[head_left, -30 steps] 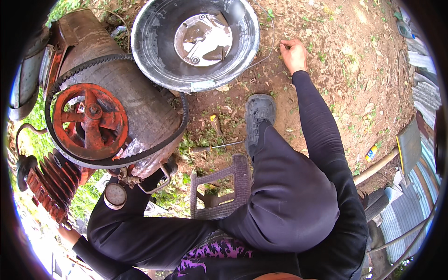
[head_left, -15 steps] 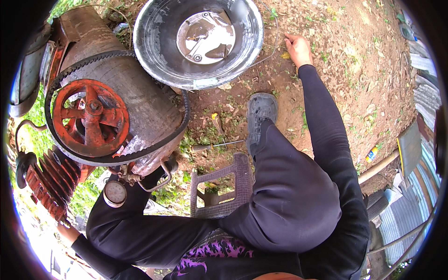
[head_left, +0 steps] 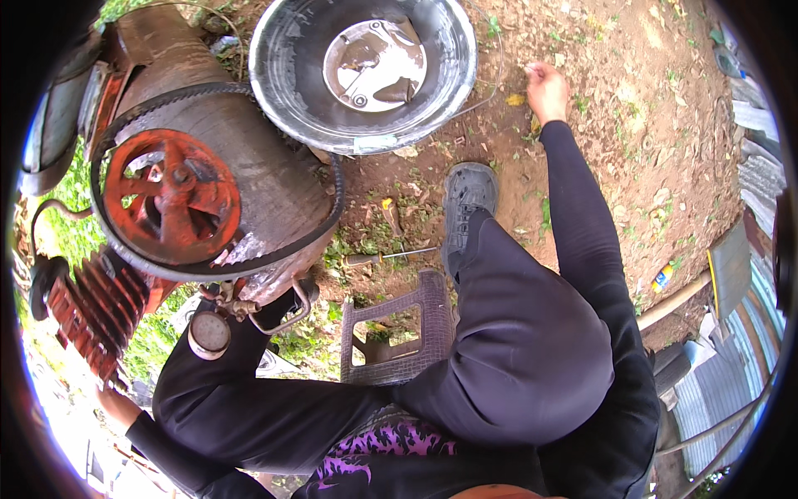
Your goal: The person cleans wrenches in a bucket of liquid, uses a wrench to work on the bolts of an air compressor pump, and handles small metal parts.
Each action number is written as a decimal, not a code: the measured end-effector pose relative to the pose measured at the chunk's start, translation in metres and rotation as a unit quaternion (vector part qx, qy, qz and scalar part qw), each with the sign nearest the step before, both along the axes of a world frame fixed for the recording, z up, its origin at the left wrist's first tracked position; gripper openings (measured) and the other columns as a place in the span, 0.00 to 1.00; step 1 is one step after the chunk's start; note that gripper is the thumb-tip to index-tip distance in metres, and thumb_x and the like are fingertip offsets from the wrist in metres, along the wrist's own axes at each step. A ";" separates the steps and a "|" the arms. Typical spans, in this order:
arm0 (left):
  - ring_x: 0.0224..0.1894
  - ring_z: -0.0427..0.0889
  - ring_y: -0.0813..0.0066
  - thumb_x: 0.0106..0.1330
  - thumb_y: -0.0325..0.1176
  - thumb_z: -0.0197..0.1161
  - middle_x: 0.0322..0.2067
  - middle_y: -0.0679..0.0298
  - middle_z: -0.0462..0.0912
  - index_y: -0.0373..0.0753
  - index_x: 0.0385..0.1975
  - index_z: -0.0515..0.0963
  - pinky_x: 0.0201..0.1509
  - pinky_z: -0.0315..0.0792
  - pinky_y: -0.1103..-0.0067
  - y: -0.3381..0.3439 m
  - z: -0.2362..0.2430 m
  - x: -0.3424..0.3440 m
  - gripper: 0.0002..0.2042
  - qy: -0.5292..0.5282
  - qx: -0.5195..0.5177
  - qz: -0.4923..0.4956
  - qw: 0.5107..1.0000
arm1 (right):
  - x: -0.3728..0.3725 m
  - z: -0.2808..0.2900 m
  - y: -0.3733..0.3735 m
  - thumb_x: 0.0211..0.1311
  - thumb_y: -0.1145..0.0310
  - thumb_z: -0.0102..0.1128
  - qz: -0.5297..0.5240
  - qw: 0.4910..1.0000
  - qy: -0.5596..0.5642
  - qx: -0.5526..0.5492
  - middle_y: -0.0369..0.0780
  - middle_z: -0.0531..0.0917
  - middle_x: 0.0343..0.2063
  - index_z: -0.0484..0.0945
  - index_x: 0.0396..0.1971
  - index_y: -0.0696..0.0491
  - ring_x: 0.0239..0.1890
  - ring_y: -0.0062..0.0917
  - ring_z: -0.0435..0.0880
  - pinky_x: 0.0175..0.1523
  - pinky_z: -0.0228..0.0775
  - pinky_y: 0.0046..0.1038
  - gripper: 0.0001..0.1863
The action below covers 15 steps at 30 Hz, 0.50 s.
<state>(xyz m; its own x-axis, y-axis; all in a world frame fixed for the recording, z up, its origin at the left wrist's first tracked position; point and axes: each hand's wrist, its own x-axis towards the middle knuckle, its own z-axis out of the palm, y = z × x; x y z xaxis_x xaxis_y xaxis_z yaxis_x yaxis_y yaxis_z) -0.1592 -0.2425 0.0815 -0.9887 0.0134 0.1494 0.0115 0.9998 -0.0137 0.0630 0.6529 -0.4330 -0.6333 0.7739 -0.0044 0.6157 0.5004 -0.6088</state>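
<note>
My right hand [head_left: 548, 93] is held out over the dirt to the right of a black basin [head_left: 287, 66]. Its fingers are curled together; whatever is in them, if anything, is too small to make out. At the far left, my left hand [head_left: 118, 407] is against the lower end of a rusty red finned compressor head [head_left: 96, 308], its fingers mostly hidden. Beside the head are a red spoked pulley wheel [head_left: 176, 187] and a black drive belt [head_left: 339, 191] on a grey air tank [head_left: 258, 158]. In the basin, metal parts [head_left: 366, 83] lie in shallow liquid.
A round pressure gauge [head_left: 209, 334] and a bent metal handle [head_left: 295, 312] stick out near my left knee. A screwdriver [head_left: 391, 256] and a yellow-ended tool [head_left: 391, 214] lie before a dark plastic stool [head_left: 399, 366]. A shovel [head_left: 727, 270] and corrugated sheets [head_left: 706, 399] are at right.
The view has shifted slightly, so the basin and pulley wheel appear a little further right. My right hand has turned at the wrist and drawn back slightly. My left hand stays by the fins.
</note>
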 end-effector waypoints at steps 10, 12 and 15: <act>0.54 0.79 0.71 0.73 0.36 0.53 0.59 0.59 0.79 0.40 0.66 0.70 0.54 0.73 0.75 0.141 -0.002 -0.010 0.22 0.003 0.453 0.107 0.885 | 0.002 0.175 -0.004 0.64 0.74 0.62 -0.056 0.931 0.244 -0.267 0.34 0.85 0.30 0.83 0.43 0.58 0.29 0.16 0.81 0.34 0.70 0.19 0.10; 0.45 0.82 0.73 0.73 0.33 0.53 0.57 0.59 0.80 0.37 0.59 0.76 0.49 0.74 0.79 0.169 -0.011 0.016 0.18 0.087 0.512 0.060 0.853 | -0.005 0.253 -0.009 0.65 0.71 0.65 -0.010 0.932 0.253 -0.258 0.34 0.85 0.32 0.82 0.44 0.59 0.31 0.15 0.80 0.36 0.70 0.18 0.10; 0.33 0.83 0.76 0.74 0.29 0.49 0.51 0.60 0.83 0.34 0.43 0.83 0.39 0.76 0.80 0.223 -0.035 0.078 0.13 0.169 0.478 -0.065 0.859 | -0.019 0.375 -0.070 0.65 0.69 0.67 0.121 0.949 0.202 -0.210 0.34 0.85 0.33 0.82 0.43 0.58 0.33 0.14 0.80 0.38 0.70 0.17 0.11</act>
